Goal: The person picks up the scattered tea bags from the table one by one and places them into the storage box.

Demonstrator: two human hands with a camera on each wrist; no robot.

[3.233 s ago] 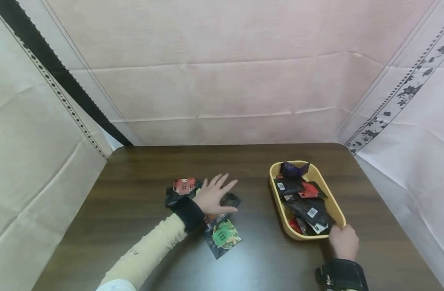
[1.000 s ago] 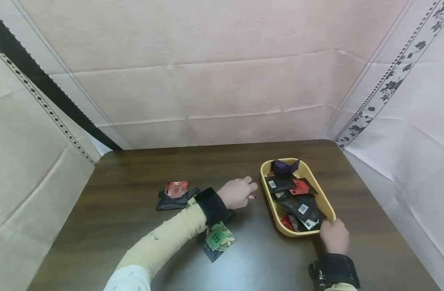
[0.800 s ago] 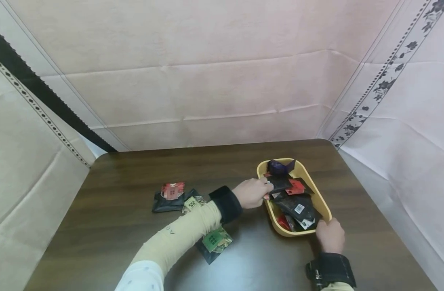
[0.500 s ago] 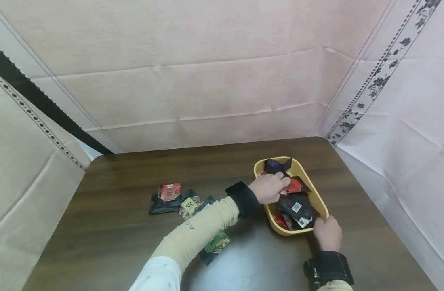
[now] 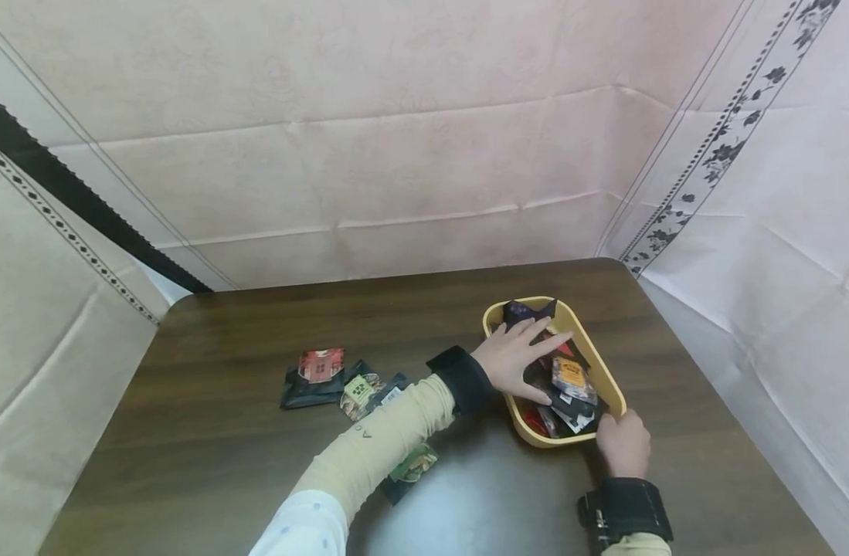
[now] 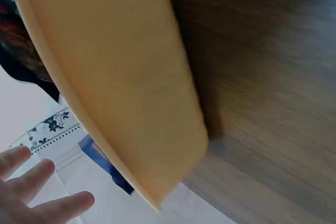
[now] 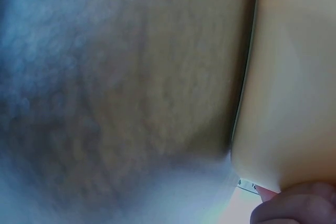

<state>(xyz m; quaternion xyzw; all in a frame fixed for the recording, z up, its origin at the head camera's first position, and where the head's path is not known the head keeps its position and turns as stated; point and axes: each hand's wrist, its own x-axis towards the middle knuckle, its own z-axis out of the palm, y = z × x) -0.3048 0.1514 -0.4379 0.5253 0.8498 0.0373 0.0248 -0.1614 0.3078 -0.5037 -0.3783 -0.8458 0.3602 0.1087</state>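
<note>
My left hand [image 5: 513,360] is over the yellow plastic basket [image 5: 602,371], its fingers spread apart and straight. Just beyond its thumb, a small packet with an orange label [image 5: 572,376] lies on top of dark packets in the basket. In the left wrist view, fingertips [image 6: 68,206] show outside the basket's rim with nothing between them. My right hand [image 5: 624,444] grips the basket's near right corner; its curled fingers [image 7: 299,205] meet the basket wall [image 7: 294,93] in the right wrist view. Some of the basket's contents are hidden behind my left hand.
Left of the basket on the brown table [image 5: 257,471] lie a red-labelled black packet [image 5: 320,367], a pale-green-labelled packet [image 5: 360,390] and a green-labelled packet [image 5: 410,466], partly under my left forearm. A purple-black wrapper [image 5: 528,311] stands up at the basket's far end.
My left hand has gone from the packets on the table rightward to the basket, its fingers curled on the way and now spread. The orange-labelled packet now shows in the basket. The right hand stays on the corner.
</note>
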